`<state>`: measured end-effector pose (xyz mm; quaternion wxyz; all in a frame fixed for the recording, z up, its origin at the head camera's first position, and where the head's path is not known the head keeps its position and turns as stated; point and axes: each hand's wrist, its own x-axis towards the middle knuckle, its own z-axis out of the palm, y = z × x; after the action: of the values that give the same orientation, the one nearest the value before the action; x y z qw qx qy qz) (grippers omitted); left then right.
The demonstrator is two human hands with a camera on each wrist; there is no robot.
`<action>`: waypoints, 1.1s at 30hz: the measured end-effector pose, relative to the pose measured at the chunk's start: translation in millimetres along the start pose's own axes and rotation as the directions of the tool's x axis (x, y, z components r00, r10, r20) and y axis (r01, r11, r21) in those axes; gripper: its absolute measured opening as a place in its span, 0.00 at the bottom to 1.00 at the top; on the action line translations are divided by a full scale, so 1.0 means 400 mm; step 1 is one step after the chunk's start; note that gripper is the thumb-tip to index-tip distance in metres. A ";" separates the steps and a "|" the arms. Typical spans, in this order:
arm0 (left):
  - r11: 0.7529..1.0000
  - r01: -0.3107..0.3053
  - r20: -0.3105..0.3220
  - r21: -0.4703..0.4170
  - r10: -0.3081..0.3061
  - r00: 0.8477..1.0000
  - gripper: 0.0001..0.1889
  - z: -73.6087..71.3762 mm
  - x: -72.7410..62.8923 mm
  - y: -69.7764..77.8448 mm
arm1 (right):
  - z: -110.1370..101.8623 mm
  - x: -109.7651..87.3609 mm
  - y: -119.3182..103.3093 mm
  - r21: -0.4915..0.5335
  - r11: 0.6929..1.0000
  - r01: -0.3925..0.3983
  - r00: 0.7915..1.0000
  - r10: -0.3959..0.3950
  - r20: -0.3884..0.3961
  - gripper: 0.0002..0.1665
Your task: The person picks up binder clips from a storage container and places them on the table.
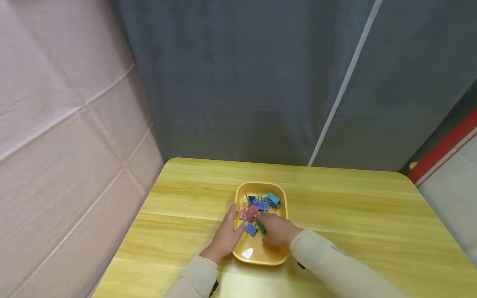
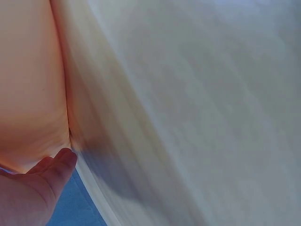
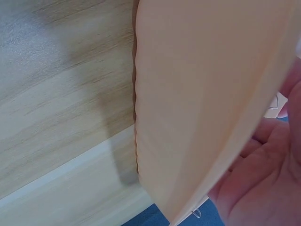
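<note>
Clips (image 1: 260,205) lie beside the right hand (image 1: 276,229).

Left hand (image 2: 35,195), partly in view: its fingers are lying at the edge of the orange tray (image 2: 30,70), which is filling the space above the grip. Beyond the fingertips, the wood-grained table (image 2: 197,103) is spreading away, bearing a soft shadow (image 2: 110,172) beside them; blue cloth (image 2: 77,205) is showing beneath.
</note>
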<state>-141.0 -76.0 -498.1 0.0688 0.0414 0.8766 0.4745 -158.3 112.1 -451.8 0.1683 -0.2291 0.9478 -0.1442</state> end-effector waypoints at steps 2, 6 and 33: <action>1.000 0.001 0.000 0.001 -0.001 1.000 0.40 0.001 0.000 0.001 | 0.002 0.004 0.000 -0.017 1.000 0.001 1.000 -0.001 0.006 0.41; 1.000 -0.008 -0.001 0.000 0.008 1.000 0.40 0.001 -0.002 0.002 | 0.005 0.011 0.000 -0.053 0.999 0.005 1.000 -0.004 0.015 0.40; 0.999 -0.032 -0.013 0.007 0.032 0.999 0.40 0.004 0.001 -0.003 | 0.015 0.039 0.011 -0.122 0.991 0.057 0.998 -0.058 -0.006 0.38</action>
<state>-141.2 -75.3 -500.1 0.0552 0.0522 0.8778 0.4729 -170.8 107.1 -462.6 0.1453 -0.2655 0.9486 -0.0919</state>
